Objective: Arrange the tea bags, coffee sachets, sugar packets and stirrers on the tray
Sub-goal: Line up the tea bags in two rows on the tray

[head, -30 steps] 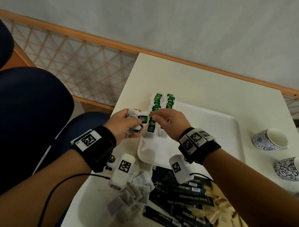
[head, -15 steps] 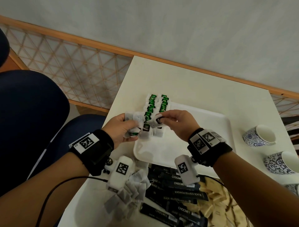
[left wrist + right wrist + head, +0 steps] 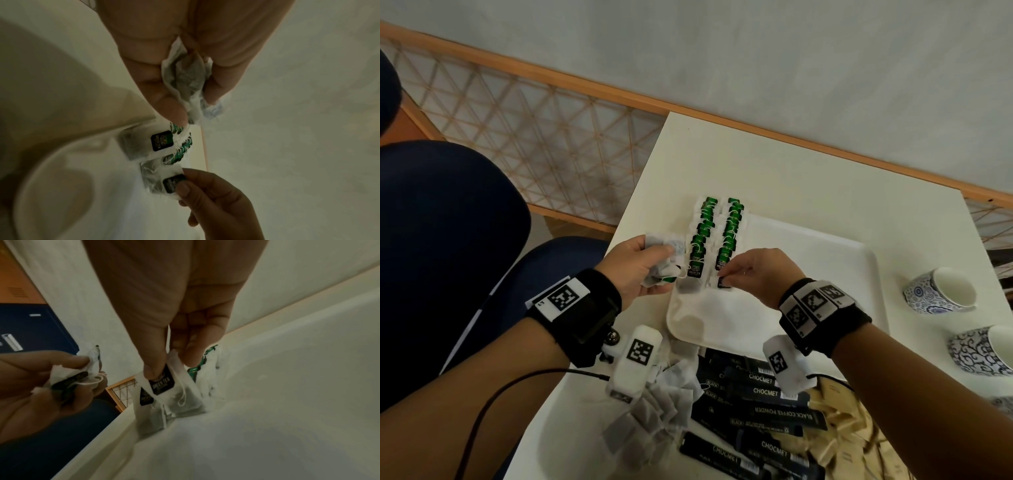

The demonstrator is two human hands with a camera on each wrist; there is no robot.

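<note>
tea bags [image 3: 717, 236] lie in two overlapping rows along the left end of the white tray [image 3: 825, 274], green tags up, the far ends reaching past the tray's rim onto the table [image 3: 774, 164]. at the near end of the right row, the tea bag being placed [image 3: 180, 394] is partly covered by the right hand [image 3: 760, 277]; its tag print is half hidden under the thumb, and only "green tea" can be read in the right wrist view. the right hand's grip is a pinch, thumb and fingertips [image 3: 193, 352] closed on that bag's top edge, palm down, the bag's lower end touching the tray floor. the left hand [image 3: 640, 270] hovers just beside the tray's left rim, palm turned inward, its grip clenched round a bunch of tea bags [image 3: 189, 81]; how many it holds cannot be told, since they are crumpled together and their tags mostly buried in the fist. at the near edge of the head view, loose tea bags [image 3: 654, 411], black coffee sachets [image 3: 756, 407] and tan sugar packets [image 3: 839, 421] lie heaped on the table, partly hidden behind the wrist cameras and cut off by the frame. stirrers cannot be made out. two blue-patterned cups [image 3: 941, 291] stand right of the tray, one cut off by the frame edge.
</note>
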